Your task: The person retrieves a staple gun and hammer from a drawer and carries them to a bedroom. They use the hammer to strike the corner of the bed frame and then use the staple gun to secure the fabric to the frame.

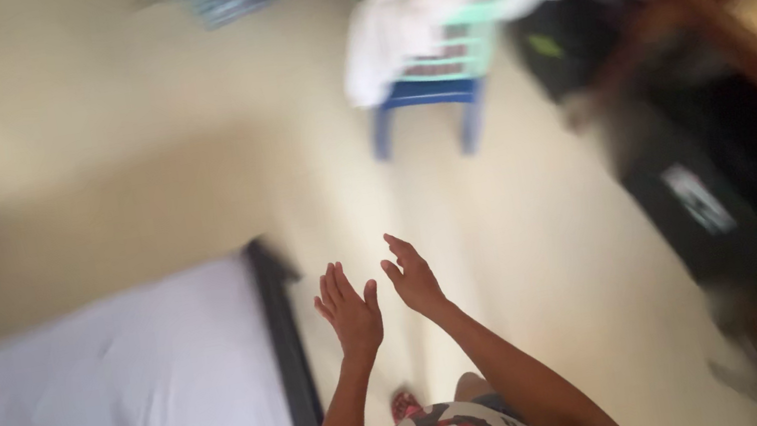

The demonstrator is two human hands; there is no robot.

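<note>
Two hands up, side by side over the floor [190, 172]: left hand [350, 311] and right hand [412, 277], both flat and open, holding nothing. One white bed [103, 388] just left. One blue chair [439, 82] ahead, blurry.

Both bare arms reach forward and up from the lower edge of the head view, forearms angled toward each other. The left hand [350, 313] is raised with its fingers straight, pressed together and pointing up, thumb set slightly apart. The right hand [412, 278] sits just beside it, a little higher, fingers loosely spread and tilted leftward. The two hands are near but not touching, and neither holds anything
</note>
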